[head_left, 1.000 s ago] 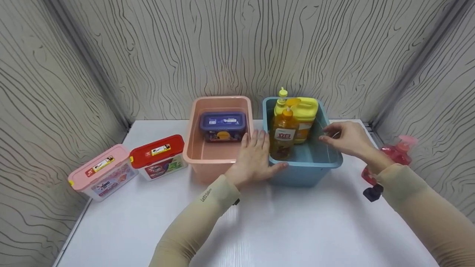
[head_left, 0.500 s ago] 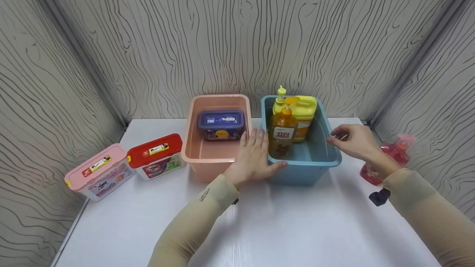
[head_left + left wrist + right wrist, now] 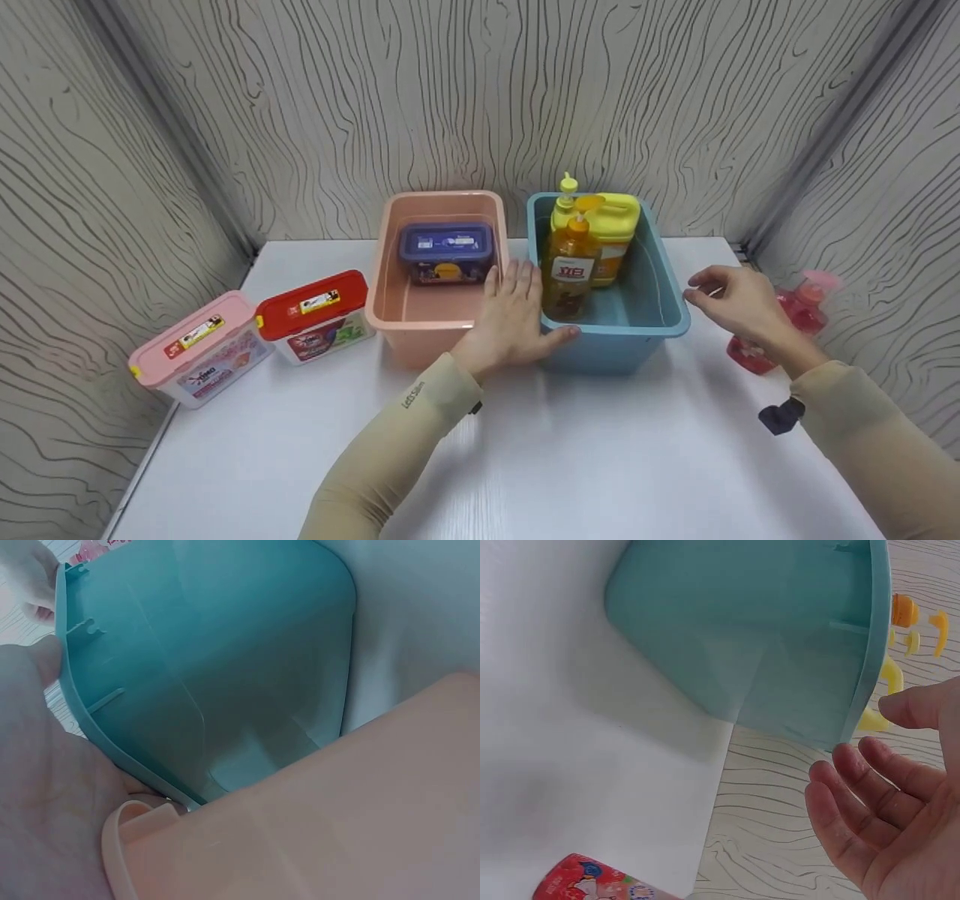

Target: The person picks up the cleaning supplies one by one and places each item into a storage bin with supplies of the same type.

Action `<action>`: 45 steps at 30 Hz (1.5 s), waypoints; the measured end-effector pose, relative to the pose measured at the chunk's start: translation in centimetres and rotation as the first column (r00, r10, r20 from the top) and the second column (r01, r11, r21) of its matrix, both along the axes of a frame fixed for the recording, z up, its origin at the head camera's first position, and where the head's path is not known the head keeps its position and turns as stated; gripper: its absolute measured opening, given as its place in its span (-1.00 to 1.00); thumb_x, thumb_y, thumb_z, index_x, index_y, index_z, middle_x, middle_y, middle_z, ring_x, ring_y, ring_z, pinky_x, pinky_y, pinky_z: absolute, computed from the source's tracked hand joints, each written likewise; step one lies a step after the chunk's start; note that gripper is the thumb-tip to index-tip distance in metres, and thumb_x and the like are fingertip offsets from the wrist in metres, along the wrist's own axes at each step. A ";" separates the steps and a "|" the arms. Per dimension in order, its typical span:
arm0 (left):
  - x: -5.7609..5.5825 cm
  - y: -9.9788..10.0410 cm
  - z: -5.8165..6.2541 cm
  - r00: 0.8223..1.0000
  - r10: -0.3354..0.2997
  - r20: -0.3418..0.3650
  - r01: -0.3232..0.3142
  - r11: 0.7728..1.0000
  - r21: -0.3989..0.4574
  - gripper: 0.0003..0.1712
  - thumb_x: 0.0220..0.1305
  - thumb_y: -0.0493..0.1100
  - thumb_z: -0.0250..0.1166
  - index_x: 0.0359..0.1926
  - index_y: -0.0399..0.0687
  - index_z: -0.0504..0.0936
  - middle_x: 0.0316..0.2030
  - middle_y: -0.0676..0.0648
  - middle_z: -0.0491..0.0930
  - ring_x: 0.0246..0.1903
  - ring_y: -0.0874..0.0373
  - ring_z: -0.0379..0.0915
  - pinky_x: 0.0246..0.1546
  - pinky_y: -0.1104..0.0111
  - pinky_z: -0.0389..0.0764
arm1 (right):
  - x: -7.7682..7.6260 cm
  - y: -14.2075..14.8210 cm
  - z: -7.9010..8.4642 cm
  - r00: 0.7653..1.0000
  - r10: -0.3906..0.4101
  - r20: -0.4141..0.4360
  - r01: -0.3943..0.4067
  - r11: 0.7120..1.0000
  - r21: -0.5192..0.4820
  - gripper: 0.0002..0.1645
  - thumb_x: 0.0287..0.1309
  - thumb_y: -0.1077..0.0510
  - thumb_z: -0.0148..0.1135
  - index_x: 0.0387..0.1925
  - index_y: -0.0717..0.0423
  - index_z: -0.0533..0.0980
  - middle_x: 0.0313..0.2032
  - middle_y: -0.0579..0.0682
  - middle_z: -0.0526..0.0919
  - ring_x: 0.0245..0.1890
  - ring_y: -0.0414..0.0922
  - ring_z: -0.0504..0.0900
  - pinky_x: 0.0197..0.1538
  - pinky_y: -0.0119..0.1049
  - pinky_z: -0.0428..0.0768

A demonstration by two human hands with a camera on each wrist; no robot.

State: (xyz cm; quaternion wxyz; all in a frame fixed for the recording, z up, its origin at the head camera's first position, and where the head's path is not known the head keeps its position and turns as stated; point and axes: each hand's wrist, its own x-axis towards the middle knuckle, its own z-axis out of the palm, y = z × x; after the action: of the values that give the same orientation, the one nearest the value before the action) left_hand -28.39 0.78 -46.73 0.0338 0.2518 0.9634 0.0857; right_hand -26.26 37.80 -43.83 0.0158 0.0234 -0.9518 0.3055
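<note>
My left hand (image 3: 504,322) lies flat, fingers straight, across the neighbouring rims of the pink basin (image 3: 431,325) and the blue basin (image 3: 615,330). Just outside the blue basin's right rim, my right hand (image 3: 739,301) hangs in the air with bent fingers and nothing between them; the right wrist view shows a gap between thumb and fingers. Inside the blue basin stand an orange dish soap pump bottle (image 3: 571,274), a yellow jug (image 3: 619,225) and a yellow pump bottle (image 3: 564,214) partly hidden behind. A dark blue lidded tub (image 3: 448,253) sits in the pink basin.
Left of the pink basin stand a red-lidded tub (image 3: 315,315) and a pink-lidded tub (image 3: 202,349). A red pump bottle (image 3: 802,311) stands at the right, partly behind my right wrist. Patterned walls (image 3: 480,97) enclose the white table (image 3: 600,450).
My right hand has moved from inside the blue basin's right edge outward to the right, past the rim. My left hand stays in place on the rims.
</note>
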 end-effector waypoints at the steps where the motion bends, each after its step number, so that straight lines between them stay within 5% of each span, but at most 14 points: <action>1: 0.0 0.0 0.0 1.000 0.000 0.001 0.000 1.000 0.002 0.43 0.42 0.80 -0.21 0.85 -0.18 -0.16 0.87 -0.19 -0.23 0.88 -0.15 -0.38 0.87 -0.17 -0.38 | 0.1 0.2 -0.1 1.000 -0.003 -0.004 0.003 1.000 0.000 -0.44 0.61 -0.14 0.30 0.29 0.21 0.66 0.14 0.32 0.80 0.04 0.18 0.79 -0.09 -0.15 0.89; 17: 0.0 0.0 -0.1 1.000 0.008 -0.007 -0.008 1.000 0.013 0.43 0.43 0.79 -0.16 0.84 -0.20 -0.14 0.87 -0.20 -0.19 0.88 -0.15 -0.36 0.88 -0.17 -0.34 | 2.1 2.8 -2.0 0.994 -0.093 -0.049 0.094 0.996 0.004 -0.40 0.60 -0.17 0.31 0.25 0.26 0.68 0.04 0.34 0.84 -0.09 0.05 0.81 -0.26 -0.50 0.71; 30: 0.0 0.0 0.0 1.000 0.007 -0.007 -0.007 1.000 0.003 0.43 0.42 0.80 -0.17 0.85 -0.17 -0.15 0.87 -0.18 -0.21 0.88 -0.15 -0.36 0.88 -0.17 -0.34 | 3.4 5.0 -2.9 0.974 -0.168 -0.154 0.155 0.984 -0.093 -0.56 0.58 0.02 0.35 0.15 0.35 0.70 -0.04 0.34 0.86 -0.32 -0.63 0.59 -0.25 -0.67 0.58; 34: 0.0 0.0 0.0 1.000 0.006 0.001 -0.006 1.000 0.004 0.43 0.43 0.80 -0.18 0.85 -0.16 -0.18 0.87 -0.19 -0.21 0.88 -0.15 -0.37 0.87 -0.17 -0.35 | 3.7 5.7 -2.9 0.963 -0.203 -0.175 0.188 0.977 -0.101 -0.56 0.55 0.03 0.38 0.13 0.35 0.71 -0.23 -0.11 0.88 -0.34 -0.68 0.58 -0.26 -0.69 0.53; 38: -0.1 0.0 0.1 1.000 0.007 0.000 -0.007 1.000 0.005 0.43 0.42 0.80 -0.18 0.85 -0.15 -0.18 0.87 -0.19 -0.19 0.88 -0.15 -0.36 0.87 -0.16 -0.36 | 4.2 6.3 -2.9 0.949 -0.255 -0.183 0.238 0.965 -0.112 -0.53 0.53 -0.01 0.41 0.13 0.33 0.71 -0.37 -0.68 0.62 -0.34 -0.74 0.54 -0.25 -0.74 0.49; 45: 0.0 0.0 0.1 1.000 0.010 -0.006 -0.010 1.000 -0.013 0.43 0.41 0.80 -0.19 0.85 -0.16 -0.14 0.87 -0.17 -0.18 0.88 -0.14 -0.35 0.88 -0.17 -0.33 | 5.2 7.3 -2.8 0.922 -0.364 -0.133 0.337 0.922 -0.189 -0.51 0.52 -0.06 0.44 0.17 0.28 0.70 -0.40 -0.82 0.53 -0.33 -0.72 0.54 -0.23 -0.77 0.49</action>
State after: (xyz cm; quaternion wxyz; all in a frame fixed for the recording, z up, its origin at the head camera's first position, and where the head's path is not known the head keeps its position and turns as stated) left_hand -28.40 0.77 -46.65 0.0323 0.2471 0.9652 0.0791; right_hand -21.09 45.08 -46.58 0.1513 -0.1236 -0.9077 0.3712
